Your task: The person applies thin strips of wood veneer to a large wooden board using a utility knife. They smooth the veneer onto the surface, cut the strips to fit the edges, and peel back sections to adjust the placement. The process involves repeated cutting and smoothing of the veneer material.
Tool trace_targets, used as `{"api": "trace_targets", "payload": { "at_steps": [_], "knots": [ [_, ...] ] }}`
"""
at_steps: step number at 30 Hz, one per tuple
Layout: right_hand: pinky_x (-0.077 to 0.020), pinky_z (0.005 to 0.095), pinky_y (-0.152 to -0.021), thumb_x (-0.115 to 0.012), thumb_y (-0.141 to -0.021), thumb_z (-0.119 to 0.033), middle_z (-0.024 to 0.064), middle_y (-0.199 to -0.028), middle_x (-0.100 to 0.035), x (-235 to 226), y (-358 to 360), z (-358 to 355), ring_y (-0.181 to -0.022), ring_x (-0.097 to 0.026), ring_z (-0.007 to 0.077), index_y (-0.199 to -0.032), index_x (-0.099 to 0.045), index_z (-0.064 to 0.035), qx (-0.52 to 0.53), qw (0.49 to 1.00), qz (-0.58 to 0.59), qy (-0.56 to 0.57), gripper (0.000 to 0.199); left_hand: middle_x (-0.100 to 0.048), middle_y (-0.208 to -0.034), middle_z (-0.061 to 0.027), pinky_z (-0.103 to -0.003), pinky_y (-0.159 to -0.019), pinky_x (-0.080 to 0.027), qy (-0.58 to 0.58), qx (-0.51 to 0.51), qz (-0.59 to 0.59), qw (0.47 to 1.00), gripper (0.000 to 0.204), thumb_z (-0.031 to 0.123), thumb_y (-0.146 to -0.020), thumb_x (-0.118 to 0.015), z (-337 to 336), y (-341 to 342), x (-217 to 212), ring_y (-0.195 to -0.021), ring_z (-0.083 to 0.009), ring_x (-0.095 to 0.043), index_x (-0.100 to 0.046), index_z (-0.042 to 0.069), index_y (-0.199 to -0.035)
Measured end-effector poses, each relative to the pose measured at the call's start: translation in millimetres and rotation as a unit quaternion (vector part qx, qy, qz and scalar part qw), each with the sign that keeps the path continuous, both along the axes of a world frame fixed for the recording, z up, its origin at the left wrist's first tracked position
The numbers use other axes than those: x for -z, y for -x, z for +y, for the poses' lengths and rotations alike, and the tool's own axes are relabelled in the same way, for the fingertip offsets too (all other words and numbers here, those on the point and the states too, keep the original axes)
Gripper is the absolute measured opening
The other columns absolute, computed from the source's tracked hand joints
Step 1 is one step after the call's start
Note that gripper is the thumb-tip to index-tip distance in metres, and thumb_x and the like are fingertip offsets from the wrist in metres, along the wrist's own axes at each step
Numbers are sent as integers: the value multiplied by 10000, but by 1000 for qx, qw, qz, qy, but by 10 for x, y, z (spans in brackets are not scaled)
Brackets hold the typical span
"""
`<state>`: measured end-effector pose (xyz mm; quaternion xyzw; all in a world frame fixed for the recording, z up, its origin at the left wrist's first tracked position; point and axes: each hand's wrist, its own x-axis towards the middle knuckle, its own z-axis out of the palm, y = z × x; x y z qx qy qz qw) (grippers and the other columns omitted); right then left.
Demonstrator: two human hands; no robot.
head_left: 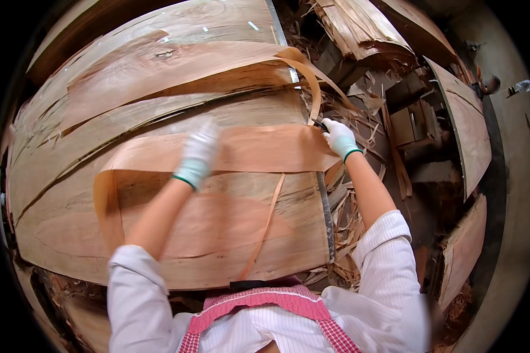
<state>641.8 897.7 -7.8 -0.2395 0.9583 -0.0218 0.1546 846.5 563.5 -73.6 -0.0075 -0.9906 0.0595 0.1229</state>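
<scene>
Both hands wear white knit gloves with green cuffs. My left hand (200, 150), smeared by motion, is over the middle of a wide reddish veneer strip (259, 147); its fingers are too blurred to read. At the strip's right end my right hand (340, 138) is closed on a small dark tool (320, 124), whose blade or tip I cannot make out. The strip curls over at its left end. Beneath it lies a stack of wood veneer sheets (176, 270). A thin veneer offcut (266, 223) lies on the stack, close to me.
Farther off, another long veneer sheet (176, 73) with a curled end rests on the stack. A dark metal edge (327, 217) runs along the stack's right side. Beyond it are heaped wood scraps (344, 217), a bundle of veneer (365, 29) and leaning boards (465, 129).
</scene>
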Motion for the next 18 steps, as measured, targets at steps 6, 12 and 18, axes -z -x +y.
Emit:
{"api": "trace_targets", "payload": {
  "at_steps": [6,12,18],
  "knots": [
    [-467,395,-894,-686,-799,-522,216,-1169,-620,237,250,-173,-1044,-611,337,-1189,-557,-47,266,934,-13,239,628,-556,-1223,-127,-462,-1041,-348,-231,-112,88,963,329,223,-828,-638,1321,234,64,-1194,-314,-484,-582,90,-1124],
    [-534,432,-729,-566,-874,-250,139,-874,-672,345,957,-116,-824,-662,336,-909,-600,-77,120,962,243,11,180,-533,-1267,-118,-455,-1046,-338,-218,-100,88,967,361,234,-829,-644,1330,285,116,-1222,-311,-459,-596,128,-1171],
    [-511,457,-872,-634,-871,-114,268,-1204,-486,-1372,1748,89,-987,-607,416,-1252,-459,-49,93,893,399,186,424,-511,-1304,-125,-449,-1065,-313,-217,-111,50,969,412,278,-842,-644,1326,249,47,-1244,-312,-440,-585,137,-1225]
  ]
}}
